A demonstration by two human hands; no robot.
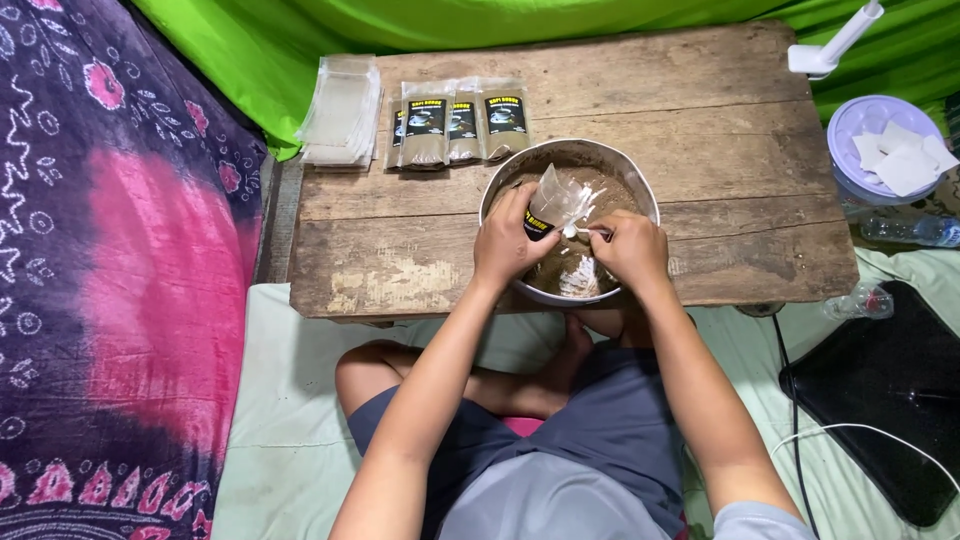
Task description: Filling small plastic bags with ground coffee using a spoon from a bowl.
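Both hands (565,245), pouch (553,200) between fingertips

Wood table (700,130) w/ metal bowl (640,190), filled packets (455,125), empty bags (342,110).

One head-worn camera looks steeply down from close above the seated person, facing forward over the wooden counter (700,110) filling the upper frame.

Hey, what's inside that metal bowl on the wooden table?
The metal bowl holds brown powder and a white scoop. Both hands and the clear pouch cover its middle, so what lies beneath them is hidden.
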